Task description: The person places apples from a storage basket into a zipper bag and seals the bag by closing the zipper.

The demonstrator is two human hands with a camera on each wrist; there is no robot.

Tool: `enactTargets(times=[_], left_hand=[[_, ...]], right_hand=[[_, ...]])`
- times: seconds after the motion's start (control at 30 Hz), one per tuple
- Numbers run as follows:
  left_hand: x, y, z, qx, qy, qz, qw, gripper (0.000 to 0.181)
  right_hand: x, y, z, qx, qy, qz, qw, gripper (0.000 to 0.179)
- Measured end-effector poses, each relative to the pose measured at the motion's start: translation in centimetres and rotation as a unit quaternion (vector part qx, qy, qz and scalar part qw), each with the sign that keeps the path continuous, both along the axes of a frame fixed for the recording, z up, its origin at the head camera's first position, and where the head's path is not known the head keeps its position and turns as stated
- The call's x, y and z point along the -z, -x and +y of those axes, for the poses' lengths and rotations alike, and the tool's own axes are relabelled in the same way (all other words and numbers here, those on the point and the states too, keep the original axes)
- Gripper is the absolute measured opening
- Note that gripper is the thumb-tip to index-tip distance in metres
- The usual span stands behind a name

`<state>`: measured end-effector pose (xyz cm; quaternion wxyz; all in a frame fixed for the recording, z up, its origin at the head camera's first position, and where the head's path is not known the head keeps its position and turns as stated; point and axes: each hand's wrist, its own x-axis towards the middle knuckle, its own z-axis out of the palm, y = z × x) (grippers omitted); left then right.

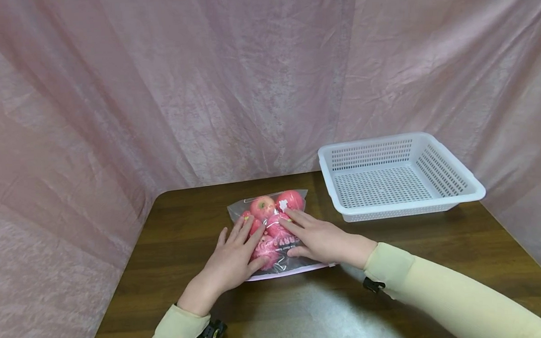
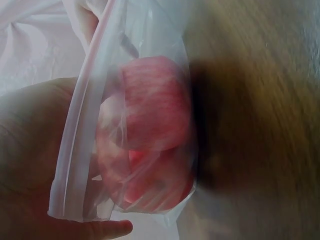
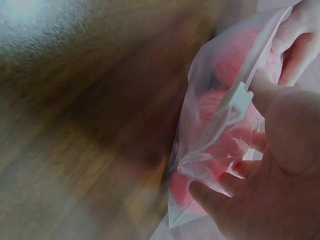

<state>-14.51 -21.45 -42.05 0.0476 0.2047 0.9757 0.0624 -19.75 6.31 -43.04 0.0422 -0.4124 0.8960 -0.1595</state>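
Note:
A clear zip bag with pink printing lies on the table, holding several red apples. My left hand rests on its left side, fingers extended over the apples. On the right side my right hand lies with its fingers spread across the plastic, the fingertips close to those of the left hand. The zip edge runs along the side nearest me. In the right wrist view a white slider sits on that zip. Red apples press against the plastic in the left wrist view.
A white perforated plastic basket stands at the back right of the brown wooden table, with no contents showing. Pink cloth hangs behind and beside the table.

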Motion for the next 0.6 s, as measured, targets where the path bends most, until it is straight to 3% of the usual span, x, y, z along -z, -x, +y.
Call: enactTargets(times=[0.4, 0.6], left_hand=[[0.0, 1.2, -1.5, -0.007, -0.035, -0.016, 0.9992, 0.085], [-0.4, 1.1, -1.2, 0.002, -0.031, 0.005, 0.9995, 0.084]], right_hand=[[0.0, 1.5, -1.5, 0.001, -0.001, -0.016, 0.9999, 0.082], [-0.1, 1.5, -1.8, 0.008, -0.001, -0.003, 1.0, 0.082]])
